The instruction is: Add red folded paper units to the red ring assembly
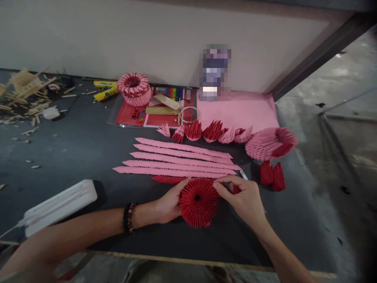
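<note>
1. Where the dark worktop (82, 153) nears its front edge, a red paper disc (198, 203) built of folded pieces is seen; its spiked face and small dark centre hole are turned up toward the camera, and it is held between both hands.
2. The left grip (169, 204) is curled against the disc's left side, with the thumb laid along the upper rim; the other fingers are hidden behind the disc, so how far they are closed cannot be told; a beaded bracelet (129, 217) is worn on that wrist.
3. The right grip (244, 198) is narrowed to a pinch, thumb and forefinger being pressed on the disc's upper right rim; a small red piece (236, 189) is tucked under the remaining fingers.
4. Just beyond the disc, 5 long pink strips (179, 161) are laid side by side, and 1 red strip (167, 179) lies between them and the hands.
5. Behind the strips, bunches of folded pieces (206, 131) in red and pink are lined up at the edge of a pink sheet (238, 110); to the right, a pink and red bowl form (269, 143) is tipped on its side, with 2 red cones (272, 175) just in front of it.
6. At the back, a pink and white ring (134, 88) is set on a red packet (132, 116); a white box (59, 206) lies at the near left, and a heap of wooden sticks (26, 90) is scattered at the far left.
</note>
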`<state>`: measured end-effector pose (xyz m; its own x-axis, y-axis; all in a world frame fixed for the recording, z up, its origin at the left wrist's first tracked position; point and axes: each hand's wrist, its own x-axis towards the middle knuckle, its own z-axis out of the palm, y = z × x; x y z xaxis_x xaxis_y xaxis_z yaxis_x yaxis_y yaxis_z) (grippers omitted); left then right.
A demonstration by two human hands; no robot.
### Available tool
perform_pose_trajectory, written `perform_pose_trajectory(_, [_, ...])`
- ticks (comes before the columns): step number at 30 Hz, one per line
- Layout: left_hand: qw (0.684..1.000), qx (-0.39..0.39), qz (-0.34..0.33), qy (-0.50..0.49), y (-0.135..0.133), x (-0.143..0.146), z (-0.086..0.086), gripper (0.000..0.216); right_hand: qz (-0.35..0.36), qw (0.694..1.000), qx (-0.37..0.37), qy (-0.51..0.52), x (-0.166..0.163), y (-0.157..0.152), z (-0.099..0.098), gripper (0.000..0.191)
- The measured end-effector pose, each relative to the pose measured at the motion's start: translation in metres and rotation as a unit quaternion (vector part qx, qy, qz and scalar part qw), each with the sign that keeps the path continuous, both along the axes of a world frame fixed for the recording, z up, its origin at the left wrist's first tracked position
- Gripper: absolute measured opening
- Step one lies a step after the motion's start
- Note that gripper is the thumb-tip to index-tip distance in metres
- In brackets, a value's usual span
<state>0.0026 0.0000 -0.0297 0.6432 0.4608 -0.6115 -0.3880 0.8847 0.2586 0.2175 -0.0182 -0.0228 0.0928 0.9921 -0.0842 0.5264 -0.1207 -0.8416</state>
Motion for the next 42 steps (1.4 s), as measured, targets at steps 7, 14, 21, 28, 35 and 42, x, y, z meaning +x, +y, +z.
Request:
perform_pose_trajectory(7, [0.999,-0.004,-0.033,-0.03,0.0,-0.004,0.007,0.066,-0.026,1.0,0.015,0.001,0.0,-0.003,-0.002,0.032])
perform_pose_trajectory(14, [0.999,0.003,-0.027,-0.043,0.0,-0.002,0.005,0.061,-0.006,1.0,0.006,0.004,-0.002,0.001,0.003,0.028])
perform_pose_trajectory(21, [0.996,0.015,0.046,-0.073,0.002,-0.006,0.019,0.047,-0.031,0.99,0.036,0.132,0.01,0.0,0.001,0.04])
perform_pose_trajectory(28, [0.994,0.003,0.018,-0.106,0.001,-0.008,0.014,0.058,-0.03,0.987,0.062,0.142,0.011,0.006,-0.006,0.027])
perform_pose_trajectory(35, [0.986,0.007,-0.01,-0.164,0.003,-0.012,0.002,0.068,-0.02,0.984,0.034,0.174,0.004,0.002,-0.006,0.022])
perform_pose_trajectory(42, [0.992,-0.01,-0.011,-0.123,0.004,-0.011,0.011,0.074,-0.005,0.989,0.031,0.144,0.006,0.003,-0.002,0.015])
